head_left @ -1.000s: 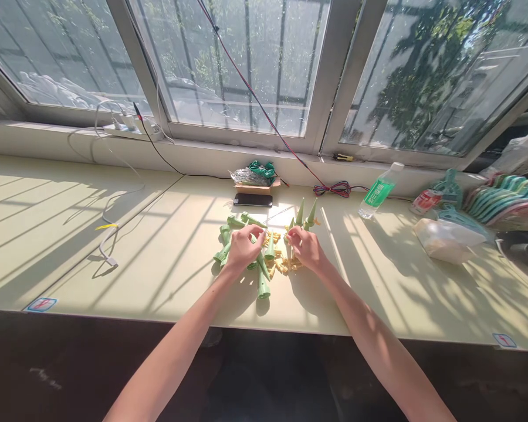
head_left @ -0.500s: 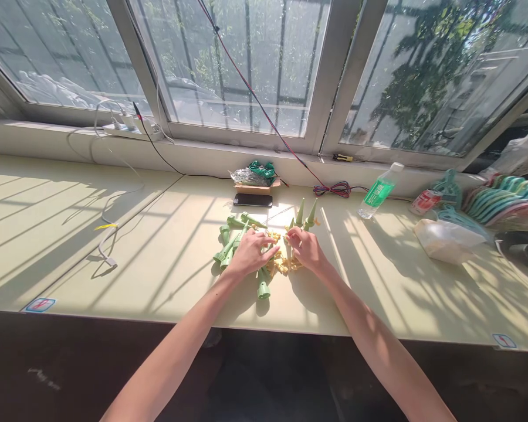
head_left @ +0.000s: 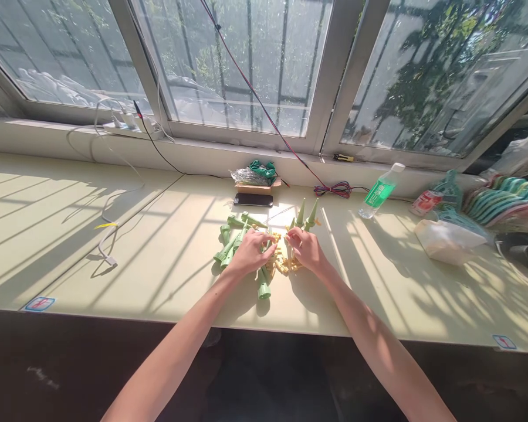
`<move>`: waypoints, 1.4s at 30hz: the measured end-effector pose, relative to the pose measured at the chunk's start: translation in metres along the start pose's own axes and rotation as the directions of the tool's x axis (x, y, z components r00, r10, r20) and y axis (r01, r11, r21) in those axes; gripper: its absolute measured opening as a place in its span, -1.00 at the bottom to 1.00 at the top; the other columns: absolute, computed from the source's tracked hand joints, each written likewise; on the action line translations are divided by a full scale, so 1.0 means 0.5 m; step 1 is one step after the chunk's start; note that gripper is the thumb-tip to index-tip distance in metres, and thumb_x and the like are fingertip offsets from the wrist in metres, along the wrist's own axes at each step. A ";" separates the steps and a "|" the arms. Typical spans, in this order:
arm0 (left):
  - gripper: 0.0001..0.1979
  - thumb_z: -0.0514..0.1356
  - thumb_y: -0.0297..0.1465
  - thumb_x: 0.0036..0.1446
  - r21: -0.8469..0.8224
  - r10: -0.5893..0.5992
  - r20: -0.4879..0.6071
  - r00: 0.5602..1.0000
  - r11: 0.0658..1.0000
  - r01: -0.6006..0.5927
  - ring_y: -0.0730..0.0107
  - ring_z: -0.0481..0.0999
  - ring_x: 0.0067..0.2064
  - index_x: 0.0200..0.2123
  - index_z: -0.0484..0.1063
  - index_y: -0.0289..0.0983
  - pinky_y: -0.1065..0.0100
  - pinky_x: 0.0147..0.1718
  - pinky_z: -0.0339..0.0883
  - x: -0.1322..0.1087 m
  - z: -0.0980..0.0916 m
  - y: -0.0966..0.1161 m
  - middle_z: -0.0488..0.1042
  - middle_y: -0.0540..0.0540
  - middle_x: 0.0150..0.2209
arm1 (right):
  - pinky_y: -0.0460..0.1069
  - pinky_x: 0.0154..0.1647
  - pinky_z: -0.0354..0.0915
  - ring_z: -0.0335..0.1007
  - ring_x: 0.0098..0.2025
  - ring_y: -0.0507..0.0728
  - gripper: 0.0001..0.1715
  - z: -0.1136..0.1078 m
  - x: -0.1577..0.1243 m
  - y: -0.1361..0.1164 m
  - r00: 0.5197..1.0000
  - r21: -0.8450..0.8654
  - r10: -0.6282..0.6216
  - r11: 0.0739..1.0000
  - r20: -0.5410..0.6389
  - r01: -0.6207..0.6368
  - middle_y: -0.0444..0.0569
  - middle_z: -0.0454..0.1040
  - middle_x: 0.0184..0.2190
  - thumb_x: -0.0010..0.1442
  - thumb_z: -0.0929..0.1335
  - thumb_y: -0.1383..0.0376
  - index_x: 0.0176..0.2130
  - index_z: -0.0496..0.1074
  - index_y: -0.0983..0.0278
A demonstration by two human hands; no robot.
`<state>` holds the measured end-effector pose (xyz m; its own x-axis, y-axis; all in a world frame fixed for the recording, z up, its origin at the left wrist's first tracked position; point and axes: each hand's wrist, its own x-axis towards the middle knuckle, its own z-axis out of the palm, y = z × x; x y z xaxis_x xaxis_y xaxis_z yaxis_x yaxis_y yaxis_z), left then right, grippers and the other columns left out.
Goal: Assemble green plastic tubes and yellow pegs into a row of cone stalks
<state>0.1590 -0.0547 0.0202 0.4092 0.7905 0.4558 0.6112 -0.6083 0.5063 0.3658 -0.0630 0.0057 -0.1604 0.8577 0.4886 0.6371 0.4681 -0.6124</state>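
Sunlit worktop (head_left: 158, 258): left hand (head_left: 246, 253) and right hand (head_left: 307, 249) rest on green cones (head_left: 227, 249) and yellow pieces (head_left: 284, 266). Fingers are curled; what they grip cannot be told.

Green spikes (head_left: 231, 244) — yellow bits (head_left: 283, 265)

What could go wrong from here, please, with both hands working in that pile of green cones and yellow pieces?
1. The small yellow pieces lie loose between the left hand and right hand; a careless sweep might scatter them.
2. The upright green cones stand just behind the right hand, so lifting it could topple them.
3. The lying green cone nearest the near edge of the table might roll off if nudged.
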 end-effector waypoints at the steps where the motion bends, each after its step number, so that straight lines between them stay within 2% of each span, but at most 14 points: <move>1: -0.82 0.23 -0.32 0.21 -0.018 -0.003 -0.031 1.000 1.000 0.003 0.17 0.42 -0.22 -0.20 0.61 -0.22 0.14 -0.15 0.37 0.001 -0.002 0.000 0.58 -0.08 -0.34 | -0.04 -0.37 0.29 0.41 -0.42 0.11 -0.82 -0.001 0.000 -0.003 1.000 0.012 0.000 1.000 -0.008 0.000 -0.07 0.50 -0.46 0.31 0.26 0.22 -0.29 0.40 0.21; 4: -0.84 0.21 -0.37 0.21 -0.060 -0.005 -0.123 0.992 0.998 -0.003 0.21 0.47 -0.20 -0.19 0.58 -0.23 0.13 -0.10 0.36 0.004 -0.007 0.000 0.58 -0.07 -0.32 | -0.04 -0.39 0.30 0.40 -0.43 0.10 -0.81 -0.005 0.001 -0.014 0.999 0.060 0.002 0.998 -0.036 0.000 -0.06 0.51 -0.45 0.31 0.26 0.21 -0.29 0.41 0.21; 7: -0.81 0.19 -0.36 0.23 -0.139 -0.018 -0.177 0.984 0.990 -0.007 0.28 0.48 -0.26 -0.15 0.56 -0.24 0.24 -0.25 0.41 0.006 -0.011 0.000 0.55 -0.08 -0.29 | -0.05 -0.42 0.30 0.40 -0.44 0.08 -0.78 -0.008 0.001 -0.027 0.998 0.113 0.004 0.994 -0.055 0.002 -0.04 0.53 -0.42 0.31 0.27 0.18 -0.29 0.43 0.22; 10: -0.79 0.18 -0.34 0.23 -0.224 -0.030 -0.200 0.979 0.974 -0.016 0.37 0.48 -0.33 -0.13 0.56 -0.24 0.33 -0.37 0.43 0.006 -0.014 0.001 0.54 -0.08 -0.26 | -0.07 -0.41 0.30 0.42 -0.43 0.07 -0.75 -0.010 0.000 -0.035 0.998 0.146 -0.009 0.989 -0.067 0.019 -0.04 0.54 -0.41 0.32 0.28 0.15 -0.28 0.44 0.24; 16: -0.78 0.20 -0.31 0.25 -0.265 -0.045 -0.231 0.972 0.964 -0.018 0.39 0.52 -0.34 -0.11 0.56 -0.25 0.33 -0.34 0.49 0.005 -0.015 0.007 0.53 -0.09 -0.25 | -0.06 -0.41 0.33 0.44 -0.42 0.07 -0.72 -0.011 -0.001 -0.042 0.998 0.148 -0.011 0.989 -0.067 0.021 -0.02 0.56 -0.38 0.33 0.29 0.13 -0.26 0.48 0.24; 26: -0.73 0.31 -0.30 0.18 -0.264 0.015 -0.212 0.977 0.962 -0.072 0.38 0.55 -0.27 -0.06 0.53 -0.23 0.28 -0.21 0.57 0.005 -0.015 0.010 0.49 -0.09 -0.21 | -0.03 -0.37 0.42 0.51 -0.33 0.11 -0.73 -0.014 -0.001 -0.043 0.995 0.201 0.011 0.980 -0.097 0.009 0.05 0.60 -0.25 0.32 0.30 0.14 -0.19 0.50 0.25; 31: -0.67 0.34 -0.32 0.14 -0.284 0.036 -0.186 0.982 0.955 -0.089 0.37 0.56 -0.24 -0.02 0.51 -0.25 0.27 -0.19 0.57 0.004 -0.013 0.006 0.46 -0.10 -0.17 | -0.03 -0.36 0.44 0.51 -0.31 0.12 -0.74 -0.014 -0.002 -0.041 0.992 0.215 0.013 0.976 -0.122 0.013 0.05 0.60 -0.24 0.32 0.30 0.15 -0.19 0.50 0.26; 42: -0.68 0.33 -0.32 0.15 -0.319 0.019 -0.182 0.983 0.945 -0.077 0.35 0.58 -0.22 -0.01 0.50 -0.23 0.26 -0.19 0.59 0.004 -0.012 0.007 0.45 -0.11 -0.16 | -0.02 -0.35 0.44 0.52 -0.29 0.13 -0.74 -0.011 -0.003 -0.039 0.991 0.223 0.019 0.975 -0.131 0.011 0.06 0.59 -0.24 0.32 0.31 0.14 -0.19 0.50 0.25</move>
<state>0.1578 -0.0560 0.0274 0.2900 0.7528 0.5909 0.3301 -0.6582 0.6766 0.3580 -0.0744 0.0204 -0.0479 0.8311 0.5540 0.4511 0.5128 -0.7304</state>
